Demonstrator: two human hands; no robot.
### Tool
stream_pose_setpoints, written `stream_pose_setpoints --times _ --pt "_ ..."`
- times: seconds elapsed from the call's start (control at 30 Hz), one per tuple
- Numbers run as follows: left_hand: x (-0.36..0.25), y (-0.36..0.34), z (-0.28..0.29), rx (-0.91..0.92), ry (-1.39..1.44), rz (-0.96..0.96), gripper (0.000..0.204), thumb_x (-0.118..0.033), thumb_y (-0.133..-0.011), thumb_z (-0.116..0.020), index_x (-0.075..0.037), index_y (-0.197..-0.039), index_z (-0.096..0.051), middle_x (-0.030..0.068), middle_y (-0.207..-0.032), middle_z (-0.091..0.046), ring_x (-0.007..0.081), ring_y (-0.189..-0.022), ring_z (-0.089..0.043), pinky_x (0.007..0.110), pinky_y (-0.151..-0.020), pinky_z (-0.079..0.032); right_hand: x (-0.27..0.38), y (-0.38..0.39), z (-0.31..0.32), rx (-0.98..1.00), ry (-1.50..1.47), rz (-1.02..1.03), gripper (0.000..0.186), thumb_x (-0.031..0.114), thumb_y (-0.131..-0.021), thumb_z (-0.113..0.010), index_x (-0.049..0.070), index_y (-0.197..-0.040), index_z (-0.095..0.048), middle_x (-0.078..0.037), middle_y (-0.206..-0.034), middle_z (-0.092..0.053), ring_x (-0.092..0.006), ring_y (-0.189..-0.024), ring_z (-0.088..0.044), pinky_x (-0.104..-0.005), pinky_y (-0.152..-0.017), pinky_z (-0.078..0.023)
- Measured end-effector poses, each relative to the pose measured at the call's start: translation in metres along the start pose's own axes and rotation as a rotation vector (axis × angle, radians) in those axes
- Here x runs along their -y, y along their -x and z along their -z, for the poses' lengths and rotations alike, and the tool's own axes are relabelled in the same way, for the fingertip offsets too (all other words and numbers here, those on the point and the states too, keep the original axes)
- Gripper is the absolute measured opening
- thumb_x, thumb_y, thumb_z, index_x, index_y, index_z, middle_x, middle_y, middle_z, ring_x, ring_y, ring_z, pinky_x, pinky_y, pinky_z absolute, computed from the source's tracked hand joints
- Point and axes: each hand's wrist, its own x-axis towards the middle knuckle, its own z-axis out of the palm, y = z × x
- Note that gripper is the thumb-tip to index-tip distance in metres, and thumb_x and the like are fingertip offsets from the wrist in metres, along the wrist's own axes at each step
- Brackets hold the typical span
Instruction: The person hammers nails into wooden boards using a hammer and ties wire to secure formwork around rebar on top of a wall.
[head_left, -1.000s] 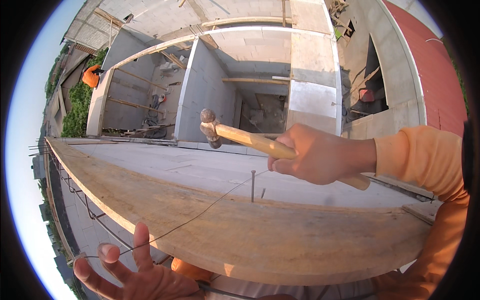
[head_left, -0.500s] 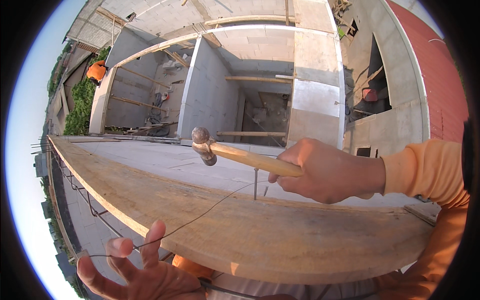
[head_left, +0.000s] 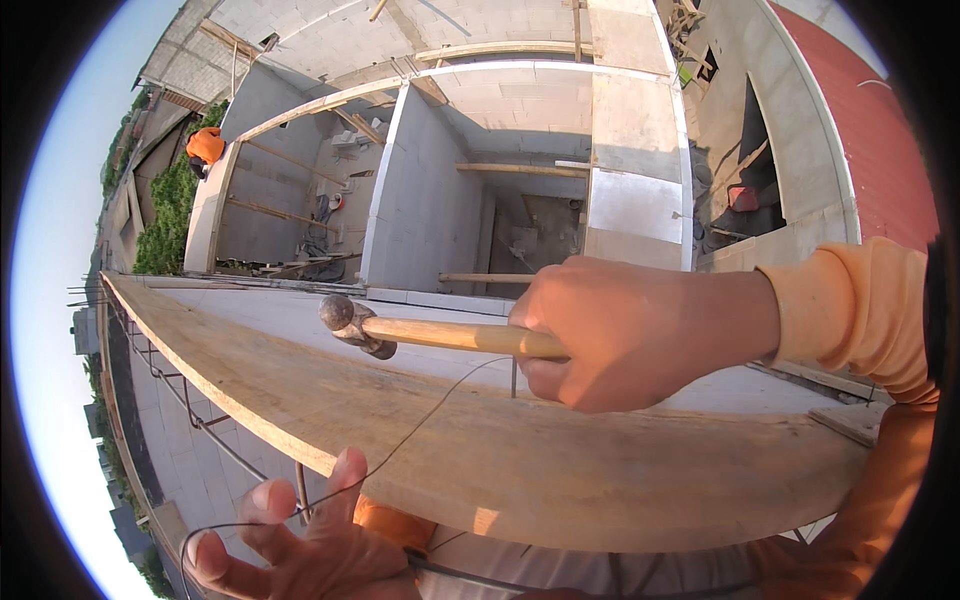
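Observation:
My right hand [head_left: 640, 335] is wrapped round the wooden handle of a ball-peen hammer [head_left: 440, 333], its metal head pointing left over the far edge of a long wooden plank [head_left: 600, 480]. Below the handle a thin upright metal nail or pin [head_left: 514, 380] rises by the plank's far edge, partly hidden by the fist. From near that pin, a thin dark wire [head_left: 425, 415] curves across the plank to my left hand [head_left: 325, 560]. That hand is palm up at the near edge with fingers spread, and the wire runs across its fingertips without being gripped.
Steel reinforcing bars [head_left: 205, 425] run beyond the plank's left edge. Past the pale block wall top lie deep open rooms braced with timbers [head_left: 525, 170]. A person in orange [head_left: 206, 146] is far left. A red metal roof [head_left: 860, 150] stands at the right.
The hammer and my right hand have moved left and the head slightly down. My left hand has shifted a little right with the wire still over its fingers.

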Motion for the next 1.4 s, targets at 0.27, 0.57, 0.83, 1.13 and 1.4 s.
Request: stream_pose_setpoints --times 0.27,0.57,0.83,1.13,1.4 --pt "0.009 -0.008 -0.003 0.069 0.224 -0.045 0.044 -0.039 -0.112 -0.025 -0.02 -0.145 -0.047 0.0187 -0.162 -0.031 0.0554 -0.145 -0.03 0.087 -0.097 -0.038 -0.022 -0.045 0.018 -0.078 0.093 0.298 0.031 0.024 -0.095 -0.059 -0.005 -0.084 -0.059 -0.017 -0.065 -0.054 -0.0322 -0.062 -0.052 -0.0468 -0.064 -0.043" --pt "0.01 0.0 -0.012 -0.034 0.173 -0.029 0.043 -0.037 -0.112 -0.026 -0.022 -0.149 -0.044 0.0199 -0.163 -0.03 0.0546 -0.145 -0.03 0.083 -0.101 -0.036 -0.026 -0.062 0.011 0.006 -0.139 0.069 0.029 0.03 -0.096 -0.066 0.003 -0.087 -0.062 -0.004 -0.065 -0.052 -0.0175 -0.061 -0.049 -0.0377 -0.057 -0.039" --pt "0.012 0.007 -0.024 -0.189 0.106 -0.032 0.043 -0.036 -0.113 -0.027 -0.024 -0.152 -0.042 0.021 -0.163 -0.028 0.0539 -0.146 -0.029 0.081 -0.105 -0.035 -0.04 -0.021 -0.003 -0.006 -0.431 -0.341 0.025 0.026 -0.09 -0.069 0.006 -0.081 -0.056 -0.001 -0.064 -0.044 -0.0134 -0.058 -0.044 -0.0322 -0.054 -0.037" --pt "0.011 0.007 -0.019 -0.088 0.304 -0.039 0.045 -0.031 -0.113 -0.03 -0.029 -0.157 -0.036 0.0235 -0.165 -0.023 0.0514 -0.148 -0.028 0.067 -0.116 -0.034 -0.016 -0.023 0.003 -0.002 -0.189 0.071 0.033 0.027 -0.09 -0.063 -0.001 -0.074 -0.055 -0.008 -0.057 -0.047 -0.0216 -0.052 -0.046 -0.0392 -0.048 -0.038" --pt "0.015 0.007 -0.008 -0.016 0.306 0.025 0.045 -0.03 -0.113 -0.031 -0.029 -0.158 -0.033 0.0237 -0.163 -0.024 0.0495 -0.146 -0.029 0.063 -0.118 -0.034 0.001 -0.064 0.018 0.064 0.214 0.022 0.032 0.021 -0.095 -0.059 0.001 -0.072 -0.05 -0.01 -0.061 -0.048 -0.0224 -0.054 -0.044 -0.0427 -0.052 -0.037"
